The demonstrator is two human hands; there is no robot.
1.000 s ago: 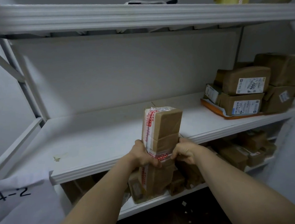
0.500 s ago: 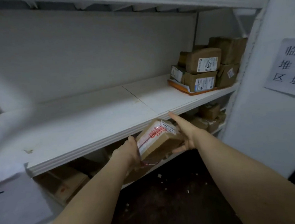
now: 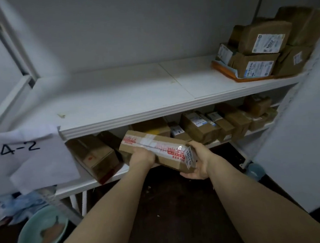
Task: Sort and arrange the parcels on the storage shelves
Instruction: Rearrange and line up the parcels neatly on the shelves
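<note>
A taped brown parcel (image 3: pixel 158 150) is gripped by both hands, left hand (image 3: pixel 142 157) and right hand (image 3: pixel 197 161), before the lower shelf (image 3: pixel 109 176); the white middle shelf (image 3: pixel 133 96) is bare left, boxes (image 3: pixel 261 54) stacked far right.

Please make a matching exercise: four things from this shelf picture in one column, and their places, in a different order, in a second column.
Things
1. taped parcel
2. stack of labelled parcels
3. paper sheet marked 4-2
4. green bowl

Places
A. on the floor, lower left
B. right end of the middle shelf
C. held between the left hand and right hand
D. hanging at the shelf's left front corner

Pairs: 1-C, 2-B, 3-D, 4-A
</note>
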